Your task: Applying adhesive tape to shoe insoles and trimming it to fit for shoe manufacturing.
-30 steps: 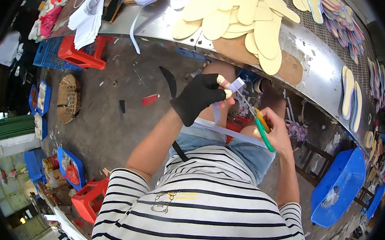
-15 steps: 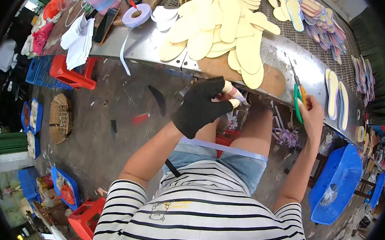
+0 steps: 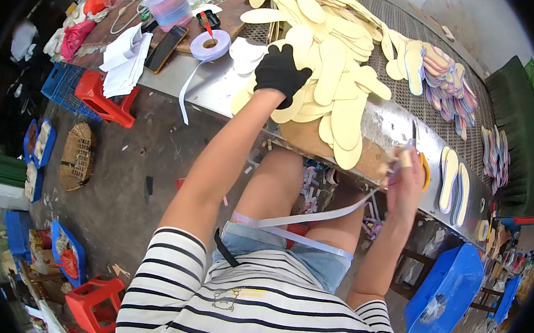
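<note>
My left hand, in a black glove, reaches onto the heap of pale yellow insoles with its fingers apart. Whether it touches one firmly is hard to see. My right hand is raised at the table's front edge, somewhat blurred, its fingers closed on the end of a pale lilac tape strip. That strip runs down to my lap, where a length of it crosses my thighs. Scissors with an orange handle show just behind my right hand, partly hidden by it.
A roll of lilac tape, a phone and white papers are at the table's left. Finished-looking insoles lie at the right edge, stacked ones behind. A blue tub and red stools stand below.
My left hand has moved from above my lap up to the insole heap. My right hand has let go of the scissors and now holds the tape strip. The view has shifted slightly.
</note>
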{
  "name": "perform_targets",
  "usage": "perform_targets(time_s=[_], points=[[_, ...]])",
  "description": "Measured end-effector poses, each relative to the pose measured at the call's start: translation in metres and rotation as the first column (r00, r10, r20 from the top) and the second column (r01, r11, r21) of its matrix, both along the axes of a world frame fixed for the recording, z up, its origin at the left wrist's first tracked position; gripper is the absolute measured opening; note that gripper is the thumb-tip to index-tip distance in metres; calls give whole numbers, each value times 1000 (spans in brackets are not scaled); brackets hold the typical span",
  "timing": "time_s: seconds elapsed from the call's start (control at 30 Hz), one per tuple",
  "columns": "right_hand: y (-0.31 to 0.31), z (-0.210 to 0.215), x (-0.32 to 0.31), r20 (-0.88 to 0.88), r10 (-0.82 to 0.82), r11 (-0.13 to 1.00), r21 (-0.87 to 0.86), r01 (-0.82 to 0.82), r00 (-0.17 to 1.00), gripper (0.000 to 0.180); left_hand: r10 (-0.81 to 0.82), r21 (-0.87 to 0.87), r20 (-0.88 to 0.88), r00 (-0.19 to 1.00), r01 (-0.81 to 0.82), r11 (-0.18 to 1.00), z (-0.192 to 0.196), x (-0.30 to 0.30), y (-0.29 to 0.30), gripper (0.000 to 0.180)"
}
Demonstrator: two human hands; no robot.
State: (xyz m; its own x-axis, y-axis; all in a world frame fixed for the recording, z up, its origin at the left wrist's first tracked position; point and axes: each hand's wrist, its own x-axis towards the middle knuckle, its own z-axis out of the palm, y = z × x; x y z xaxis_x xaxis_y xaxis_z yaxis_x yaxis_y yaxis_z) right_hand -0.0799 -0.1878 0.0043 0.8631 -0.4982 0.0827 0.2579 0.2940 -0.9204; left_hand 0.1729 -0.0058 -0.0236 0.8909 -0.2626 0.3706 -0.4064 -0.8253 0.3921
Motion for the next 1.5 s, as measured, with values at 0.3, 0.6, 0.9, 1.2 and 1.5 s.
perform_targets(time_s=[0.3,0.6,0.9,1.2,1.5], points=[[58,-59,70,-30,-203,460,-885,69,979,18,110,-141,-399,910,-180,973,8,48,-14,74],[74,-66,71,-43,-280,390,-918,73,959,20,-487,-766,-600,635,-281,578,1,89,-6,8],[43,-54,66,-363,-89,953,-303,-27,928,16,-620,-869,-444,647,-142,475,30,71,18,7],[29,-25,126,-312,149,977,-97,-188,938,21,-76,-442,11,997,73,894,-21,45,-5,61],[12,36,61,-75,90,991,-89,-96,993,14,-440,-451,-25,898,383,806,1,-37,12,41]])
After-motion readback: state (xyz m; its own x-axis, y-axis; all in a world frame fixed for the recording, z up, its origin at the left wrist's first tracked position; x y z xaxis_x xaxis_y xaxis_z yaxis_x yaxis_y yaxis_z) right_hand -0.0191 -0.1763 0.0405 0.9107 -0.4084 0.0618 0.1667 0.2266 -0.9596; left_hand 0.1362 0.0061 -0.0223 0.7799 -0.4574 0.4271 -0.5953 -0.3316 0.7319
